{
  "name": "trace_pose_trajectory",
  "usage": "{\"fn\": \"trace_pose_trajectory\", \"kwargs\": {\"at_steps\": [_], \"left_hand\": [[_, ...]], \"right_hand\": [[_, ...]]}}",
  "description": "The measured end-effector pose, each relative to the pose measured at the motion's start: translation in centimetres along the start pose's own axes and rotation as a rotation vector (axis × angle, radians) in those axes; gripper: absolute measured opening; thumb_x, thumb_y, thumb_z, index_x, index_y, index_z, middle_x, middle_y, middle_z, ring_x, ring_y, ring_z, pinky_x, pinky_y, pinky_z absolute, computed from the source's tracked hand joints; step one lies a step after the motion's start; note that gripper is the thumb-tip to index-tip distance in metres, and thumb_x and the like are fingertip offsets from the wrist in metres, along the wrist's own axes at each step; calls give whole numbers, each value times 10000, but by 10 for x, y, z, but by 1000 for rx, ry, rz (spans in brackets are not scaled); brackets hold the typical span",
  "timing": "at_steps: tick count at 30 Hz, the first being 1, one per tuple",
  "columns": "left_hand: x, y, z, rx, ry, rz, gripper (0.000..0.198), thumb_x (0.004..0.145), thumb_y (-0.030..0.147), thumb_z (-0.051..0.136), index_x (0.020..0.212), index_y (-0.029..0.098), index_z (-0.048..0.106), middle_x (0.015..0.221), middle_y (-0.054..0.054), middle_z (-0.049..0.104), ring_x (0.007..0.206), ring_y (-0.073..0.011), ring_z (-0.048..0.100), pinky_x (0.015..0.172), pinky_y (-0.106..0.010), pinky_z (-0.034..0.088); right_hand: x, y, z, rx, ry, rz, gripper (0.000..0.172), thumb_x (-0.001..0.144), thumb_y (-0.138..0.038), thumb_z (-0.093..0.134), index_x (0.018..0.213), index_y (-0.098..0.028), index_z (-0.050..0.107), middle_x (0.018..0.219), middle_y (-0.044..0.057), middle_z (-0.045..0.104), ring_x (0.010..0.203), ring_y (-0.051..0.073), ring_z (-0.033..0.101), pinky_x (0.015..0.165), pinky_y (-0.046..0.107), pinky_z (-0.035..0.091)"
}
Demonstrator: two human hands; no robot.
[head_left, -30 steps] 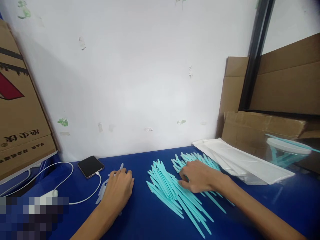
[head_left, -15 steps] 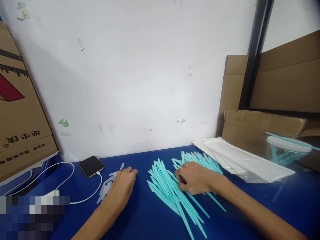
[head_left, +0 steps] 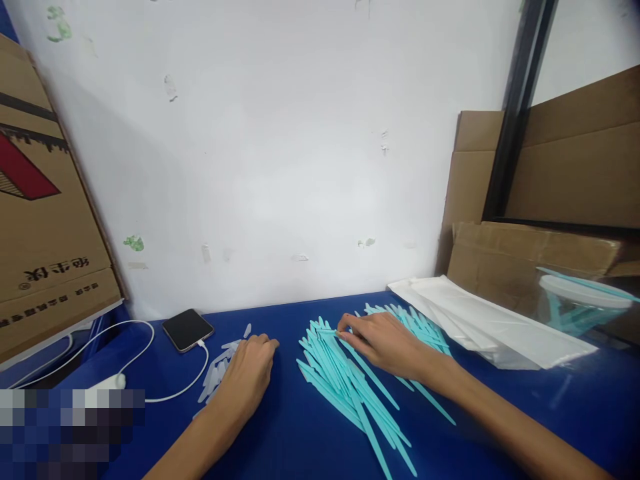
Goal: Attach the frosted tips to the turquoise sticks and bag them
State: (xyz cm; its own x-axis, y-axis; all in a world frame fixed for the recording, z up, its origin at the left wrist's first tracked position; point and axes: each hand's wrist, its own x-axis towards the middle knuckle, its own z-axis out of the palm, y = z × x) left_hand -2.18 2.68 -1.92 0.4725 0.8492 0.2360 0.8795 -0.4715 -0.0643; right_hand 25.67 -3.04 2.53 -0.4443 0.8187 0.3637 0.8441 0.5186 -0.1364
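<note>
Over the near pile of long, tapering turquoise plastic sticks (head_left: 345, 387), my right hand (head_left: 380, 343) is closed in a pinch. A turquoise stick appears between its thumb and fingertips, its end pointing left. A second heap of the same sticks (head_left: 415, 323) lies behind and to the right, partly covered by this hand. My left hand (head_left: 254, 365) rests on the table with its fingers curled down, next to small translucent plastic pieces (head_left: 215, 377). Its fingertips are hidden, so what they hold, if anything, does not show.
A phone (head_left: 188, 330) on a white cable lies at the left. White plastic bags (head_left: 465, 317) lie at the right, beside a clear tub (head_left: 583, 300) with turquoise sticks in and on it. Cardboard boxes (head_left: 50, 233) border the blue table (head_left: 290, 427); a white wall stands behind.
My right hand has shifted left and slightly up from between the two heaps to the near pile's top end, its fingers now pinched there. My left hand stays almost in place.
</note>
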Motion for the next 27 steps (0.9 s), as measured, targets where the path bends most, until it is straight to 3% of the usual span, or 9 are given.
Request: {"fn": "trace_pose_trajectory", "kwargs": {"at_steps": [8,11,18,27], "left_hand": [[0,-2,4,-10,38,10,384,939,58,371,1060,207,703,1008,-103,681,938,-275,635,783,-375,470],[-1,-4,-2,57,77,-21,342,954,103,397,1064,188,710,1045,-126,682,996,-309,614,833,-418,460],[-1,-21,-7,145,-21,-37,343,948,111,399,984,200,728,984,-124,712,941,-338,630,768,-413,446],[0,-13,-7,174,16,36,324,958,122,374,868,179,680,938,-122,689,892,-308,619,756,-382,417]], "right_hand": [[-2,-3,7,-20,-6,-26,414,1056,-412,300,1103,-236,671,863,34,740,736,178,671,670,279,391],[-2,-5,8,-22,-19,-25,429,1056,-424,287,1128,-238,667,868,34,741,713,175,667,665,282,391],[-3,-6,6,-33,-25,-35,436,1058,-404,279,1035,-218,672,793,25,720,628,149,620,603,265,356],[-4,-9,6,-24,-37,-41,377,1048,-382,329,1053,-222,670,815,14,724,644,152,630,614,266,371]]}}
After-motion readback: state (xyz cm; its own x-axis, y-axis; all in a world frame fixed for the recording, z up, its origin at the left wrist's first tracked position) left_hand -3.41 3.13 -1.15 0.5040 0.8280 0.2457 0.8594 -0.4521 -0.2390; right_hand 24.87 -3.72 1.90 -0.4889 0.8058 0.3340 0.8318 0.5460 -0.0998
